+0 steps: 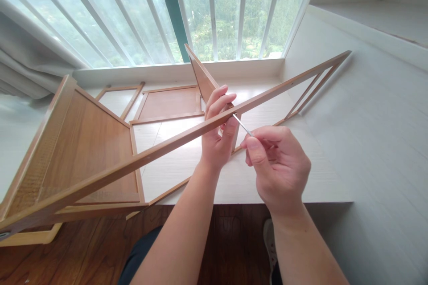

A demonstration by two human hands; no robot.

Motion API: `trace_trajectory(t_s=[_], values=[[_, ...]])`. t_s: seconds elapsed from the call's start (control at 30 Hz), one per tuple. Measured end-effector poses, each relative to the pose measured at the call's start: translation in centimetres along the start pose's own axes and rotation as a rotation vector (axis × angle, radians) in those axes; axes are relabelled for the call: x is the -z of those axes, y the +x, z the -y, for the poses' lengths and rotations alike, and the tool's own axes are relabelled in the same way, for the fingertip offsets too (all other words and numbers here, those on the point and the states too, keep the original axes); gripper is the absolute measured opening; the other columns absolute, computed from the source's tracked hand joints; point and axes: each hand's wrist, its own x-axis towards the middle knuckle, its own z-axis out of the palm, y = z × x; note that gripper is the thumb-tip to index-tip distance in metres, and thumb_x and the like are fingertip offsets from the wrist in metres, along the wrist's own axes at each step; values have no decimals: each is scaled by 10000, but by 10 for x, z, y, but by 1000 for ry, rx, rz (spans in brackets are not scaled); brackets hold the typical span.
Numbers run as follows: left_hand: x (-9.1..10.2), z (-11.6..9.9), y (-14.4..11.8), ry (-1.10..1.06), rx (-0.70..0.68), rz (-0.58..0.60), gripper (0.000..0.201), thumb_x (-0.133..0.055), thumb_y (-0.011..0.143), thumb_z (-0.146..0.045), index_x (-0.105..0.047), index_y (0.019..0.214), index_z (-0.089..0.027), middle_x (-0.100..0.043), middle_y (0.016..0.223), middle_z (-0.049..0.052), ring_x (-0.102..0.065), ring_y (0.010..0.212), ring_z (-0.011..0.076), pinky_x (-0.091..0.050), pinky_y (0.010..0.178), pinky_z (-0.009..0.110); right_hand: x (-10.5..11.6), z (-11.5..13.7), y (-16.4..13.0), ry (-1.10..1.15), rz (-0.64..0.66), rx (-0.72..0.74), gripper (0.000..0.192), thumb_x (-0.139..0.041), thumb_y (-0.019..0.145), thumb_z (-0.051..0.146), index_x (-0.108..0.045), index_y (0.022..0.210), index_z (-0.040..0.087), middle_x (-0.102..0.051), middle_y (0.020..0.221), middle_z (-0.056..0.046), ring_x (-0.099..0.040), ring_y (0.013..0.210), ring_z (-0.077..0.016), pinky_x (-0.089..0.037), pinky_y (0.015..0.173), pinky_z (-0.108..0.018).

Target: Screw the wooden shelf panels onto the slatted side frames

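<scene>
A long brown wooden rail (187,134) slants across the view from lower left to upper right, as part of an open wooden furniture frame. My left hand (217,129) is closed around the joint at its middle, where a narrow wooden panel (202,71) meets it from behind. Between the thumb and fingers of my right hand (276,160) is a thin metal rod that looks like a hex key (243,125). Its tip touches the rail beside my left thumb. The rod's other end is hidden in my right hand.
To the left stands a wide wooden panel (90,142) joined to the frame. More framed pieces (170,102) lie or stand on the pale window ledge (267,182). A barred window (227,13) is behind, a white wall (374,111) at right, dark wood floor (234,240) below.
</scene>
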Motion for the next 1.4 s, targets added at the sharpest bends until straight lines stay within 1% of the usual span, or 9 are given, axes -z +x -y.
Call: trace_trajectory(t_s=[0.27, 0.43, 0.6, 0.77, 1.0, 1.17, 1.4], values=[[1, 1, 0, 10, 0, 8, 353, -481, 1027, -466, -545, 1333, -302, -516, 1460, 81, -441, 1438, 303, -362, 1196, 569, -3, -1, -1, 10, -53, 15, 61, -652, 933, 165, -656, 901, 216, -614, 766, 18, -532, 607, -118, -462, 576, -298], [0, 1, -1, -3, -1, 8, 341, -488, 1027, -456, -550, 1328, -308, -507, 1469, 71, -425, 1449, 293, -351, 1206, 554, -2, 0, -1, 18, 6, 1, 72, -645, 935, 155, -672, 897, 209, -642, 796, 7, -525, 613, -119, -455, 569, -306], [0, -1, 0, 0, 8, 11, 355, -445, 1035, -480, -552, 1324, -303, -509, 1466, 77, -425, 1449, 291, -364, 1197, 535, 0, 2, -1, 56, 31, 8, 85, -632, 939, 144, -672, 903, 209, -656, 837, 0, -536, 636, -125, -471, 585, -317], [2, -1, 0, 28, 7, 39, 384, -444, 1029, -504, -538, 1343, -306, -498, 1478, 81, -435, 1439, 289, -381, 1183, 525, 2, 2, 0, 62, 59, 4, 82, -634, 938, 146, -660, 896, 212, -683, 917, -15, -549, 658, -123, -486, 596, -313], [3, -2, 0, 31, 5, 57, 369, -459, 1032, -469, -544, 1341, -287, -500, 1468, 93, -454, 1419, 277, -410, 1162, 479, 3, 5, 2, 60, 94, -14, 93, -626, 930, 149, -633, 872, 222, -674, 914, -11, -548, 662, -124, -490, 604, -311], [3, -2, -1, 25, 16, 48, 378, -470, 1020, -499, -546, 1331, -298, -504, 1474, 89, -454, 1419, 292, -413, 1157, 507, 4, 6, 4, 49, 94, -7, 104, -619, 927, 148, -627, 853, 221, -683, 926, -16, -562, 672, -128, -491, 600, -310], [1, -3, -1, 25, 17, 30, 375, -475, 1018, -507, -551, 1323, -303, -512, 1464, 87, -464, 1413, 288, -425, 1154, 495, 5, 4, 2, 50, 94, 3, 112, -617, 922, 117, -630, 885, 222, -694, 986, -17, -567, 689, -124, -510, 619, -307]])
